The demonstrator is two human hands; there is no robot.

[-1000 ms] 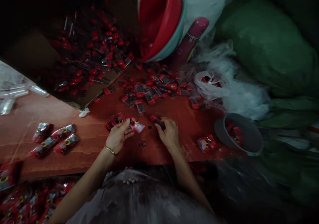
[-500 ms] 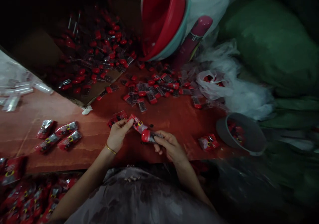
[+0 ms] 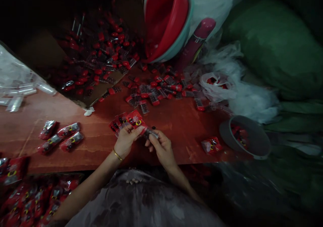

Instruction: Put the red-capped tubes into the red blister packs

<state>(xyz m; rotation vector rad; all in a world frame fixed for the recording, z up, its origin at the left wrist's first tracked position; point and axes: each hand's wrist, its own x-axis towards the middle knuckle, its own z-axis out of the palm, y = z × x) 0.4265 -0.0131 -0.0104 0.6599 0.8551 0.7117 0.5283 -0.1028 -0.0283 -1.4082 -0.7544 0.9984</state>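
Over the front of the table, my left hand (image 3: 125,142) pinches a red printed plastic pouch (image 3: 135,118) by its near end. My right hand (image 3: 163,149) is closed on a small clear container (image 3: 151,134) filled with something dark. The container's far end meets the pouch's near end, and its red cap is mostly hidden by the pouch and my left fingers. How deep it sits inside cannot be made out. Beside my left hand lie several more flat red pouches (image 3: 115,124) on the red tabletop (image 3: 174,126).
Capped containers (image 3: 151,94) lie heaped before a cardboard box (image 3: 94,97) holding many more. Filled pouches (image 3: 67,129) lie at left, others below the table edge. At right are a grey bowl (image 3: 264,143), plastic bags (image 3: 257,102), a pink bottle (image 3: 194,42) and red basin (image 3: 174,22).
My hands have come closer together. The container's red cap, in plain sight before, has moved left to the pouch's near end. The pouch's printed face is now turned more upward.
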